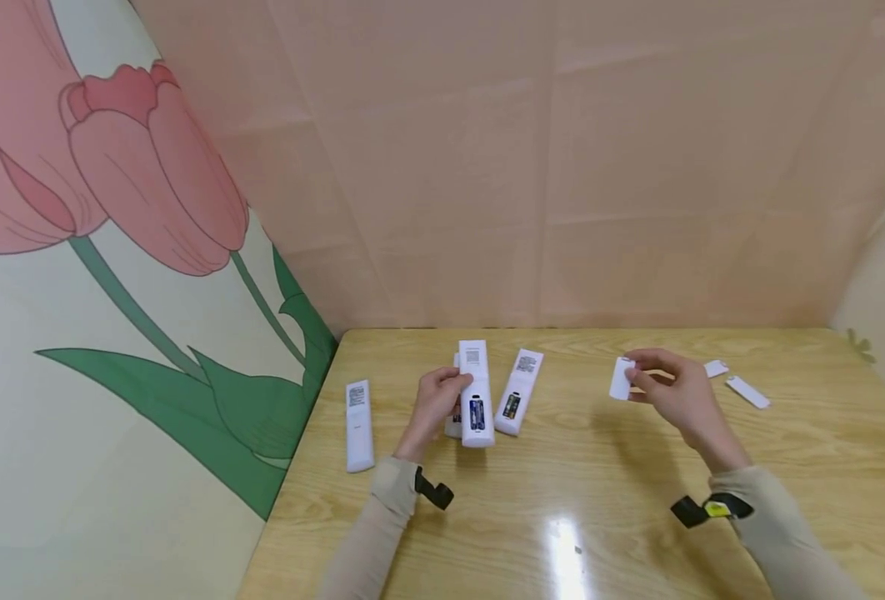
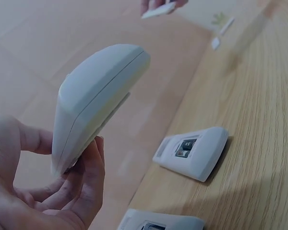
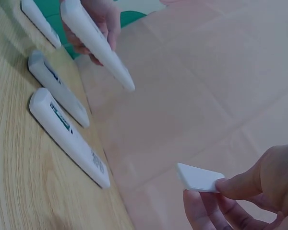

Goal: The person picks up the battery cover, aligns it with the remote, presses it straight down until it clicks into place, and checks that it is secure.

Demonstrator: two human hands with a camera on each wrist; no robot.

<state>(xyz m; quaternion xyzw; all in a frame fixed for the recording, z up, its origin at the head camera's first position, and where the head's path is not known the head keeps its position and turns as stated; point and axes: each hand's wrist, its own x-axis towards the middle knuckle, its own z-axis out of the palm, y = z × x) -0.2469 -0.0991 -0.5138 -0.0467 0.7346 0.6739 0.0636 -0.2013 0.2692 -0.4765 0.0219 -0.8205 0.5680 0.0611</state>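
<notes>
1. From where I stand, the left hand (image 1: 435, 400) holds a remote (image 1: 475, 375) raised above the table (image 1: 562, 467), batteries (image 1: 477, 414) showing.
2. The right hand (image 1: 675, 390) pinches a cover (image 1: 619, 381) between thumb and fingers, well apart from it.
3. Two open remotes (image 1: 519, 390) lie below and beside; a closed remote (image 1: 358, 429) lies left.
4. Two loose covers (image 1: 748, 392) lie right of the right hand.

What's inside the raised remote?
Blue batteries show where the remote is open, facing the head camera. The rest of its inside is closed over and can't be seen.
</notes>
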